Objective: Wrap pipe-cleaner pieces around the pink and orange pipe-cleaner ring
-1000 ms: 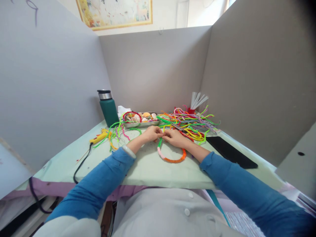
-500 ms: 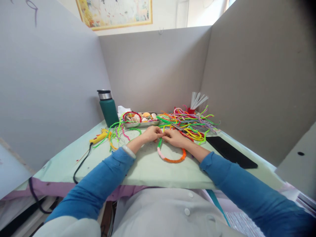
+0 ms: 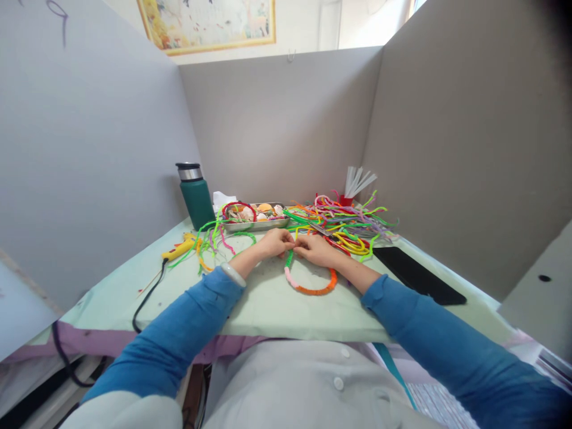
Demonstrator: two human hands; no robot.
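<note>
A ring wound from fuzzy pipe cleaners lies on the table in front of me, with orange, pink and green stretches showing. At its far green end my left hand and my right hand meet, fingertips pinched nearly together. Both hands are closed on the pipe cleaner there, though the fingers cover the exact spot. My right wrist passes over the ring's right side and hides part of it. Just beyond my right hand lie scissors, partly over the loose pipe cleaners.
Left of my hands are a yellow glue gun with a black cord, and a green bottle. A metal tray of shells stands behind. Back right is a red cup of clear sticks. A black flat panel lies right.
</note>
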